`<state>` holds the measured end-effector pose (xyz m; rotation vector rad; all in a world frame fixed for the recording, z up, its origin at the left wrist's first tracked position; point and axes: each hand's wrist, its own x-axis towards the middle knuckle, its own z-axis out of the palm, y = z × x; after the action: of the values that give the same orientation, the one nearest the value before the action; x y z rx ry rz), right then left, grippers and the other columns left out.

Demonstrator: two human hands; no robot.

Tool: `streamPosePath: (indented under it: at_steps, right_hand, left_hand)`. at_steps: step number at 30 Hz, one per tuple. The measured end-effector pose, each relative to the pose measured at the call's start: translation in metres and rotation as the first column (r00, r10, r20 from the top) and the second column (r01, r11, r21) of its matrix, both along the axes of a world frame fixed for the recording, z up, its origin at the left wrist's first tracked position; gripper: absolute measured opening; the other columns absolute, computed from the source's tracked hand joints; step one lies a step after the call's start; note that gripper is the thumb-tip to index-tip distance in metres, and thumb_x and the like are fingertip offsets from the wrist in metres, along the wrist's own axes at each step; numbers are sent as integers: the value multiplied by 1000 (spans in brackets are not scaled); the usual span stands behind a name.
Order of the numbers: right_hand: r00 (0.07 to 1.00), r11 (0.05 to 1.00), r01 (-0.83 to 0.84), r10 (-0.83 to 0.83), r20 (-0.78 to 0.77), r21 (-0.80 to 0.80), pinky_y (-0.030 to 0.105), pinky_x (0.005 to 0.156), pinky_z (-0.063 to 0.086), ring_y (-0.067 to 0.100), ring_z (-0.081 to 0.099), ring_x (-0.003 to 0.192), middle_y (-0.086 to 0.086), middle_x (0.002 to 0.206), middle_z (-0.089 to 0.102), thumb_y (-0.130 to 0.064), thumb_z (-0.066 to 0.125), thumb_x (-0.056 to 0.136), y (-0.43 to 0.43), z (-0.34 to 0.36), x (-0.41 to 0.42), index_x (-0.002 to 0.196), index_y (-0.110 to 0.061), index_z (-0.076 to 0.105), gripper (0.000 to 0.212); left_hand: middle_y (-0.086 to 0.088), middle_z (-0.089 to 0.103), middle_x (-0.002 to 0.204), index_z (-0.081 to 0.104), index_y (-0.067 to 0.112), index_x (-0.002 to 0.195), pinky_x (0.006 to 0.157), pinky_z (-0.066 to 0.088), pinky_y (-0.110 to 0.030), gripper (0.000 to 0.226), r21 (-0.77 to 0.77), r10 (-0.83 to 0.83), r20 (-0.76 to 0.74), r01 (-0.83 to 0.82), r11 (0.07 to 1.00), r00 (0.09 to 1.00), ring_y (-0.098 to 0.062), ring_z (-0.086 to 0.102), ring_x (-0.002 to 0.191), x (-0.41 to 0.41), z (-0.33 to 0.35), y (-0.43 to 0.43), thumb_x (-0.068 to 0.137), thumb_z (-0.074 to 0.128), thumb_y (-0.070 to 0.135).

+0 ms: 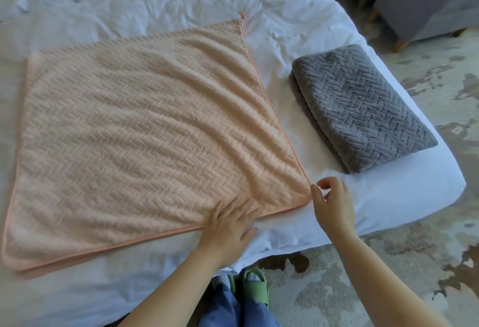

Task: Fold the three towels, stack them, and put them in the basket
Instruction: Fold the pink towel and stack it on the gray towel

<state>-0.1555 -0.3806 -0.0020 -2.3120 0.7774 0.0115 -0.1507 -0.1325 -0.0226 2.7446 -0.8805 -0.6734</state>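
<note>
Peach herringbone towel (155, 132), doubled over and spread flat on the white bedsheet (298, 28). My left hand (230, 225) presses its 5 o'clock edge, fingers straight and splayed. My right hand (334, 204) hangs just beside the 4 o'clock corner, fingers loosely curled, grasping nothing. Folded grey towel (363, 108) lies at 3 o'clock, apart from the peach towel.

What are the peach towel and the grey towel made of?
Peach towel: looks like soft plush microfibre or fleece, matte, with a raised zigzag pattern and smooth orange edging. Grey towel: seemingly the same fuzzy fabric, same zigzag, folded thick. Exact fibre unclear.
</note>
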Motion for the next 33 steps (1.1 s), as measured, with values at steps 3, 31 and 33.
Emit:
streamPosePath:
  at_steps: [3, 31, 33]
  right_hand:
    - [921, 944, -283, 317, 227, -170, 38, 90, 45, 26, 55, 112, 3, 122, 58, -21, 59, 91, 42, 7, 13, 115, -16, 60, 24]
    - [598, 568, -799, 719, -353, -196, 37, 118, -12, 6, -26, 142, -24, 155, -13, -67, -3, 87, 368, -50, -18, 140, -53, -12, 56]
    - [614, 594, -785, 705, -354, -177, 37, 118, -10, 5, -23, 142, -25, 154, -11, -68, 4, 87, 373, -43, -18, 145, -49, -2, 61]
  left_hand:
    - [13, 25, 156, 37, 34, 144, 116, -1, -29, 48, -159, 148, 23, -143, 977, 989, -8, 13, 146, -9, 15, 14, 99, 24, 46]
    - [-10, 65, 88, 60, 3, 90, 80, 52, -43, 34, -231, 761, -638, -914, -333, -116, -27, 61, 83, -26, -9, 422, 85, 69, 35]
    - [-11, 57, 76, 57, 1, 77, 72, 45, -37, 33, -188, 689, -720, -933, -307, -82, -22, 52, 74, -25, -6, 423, 84, 70, 30]
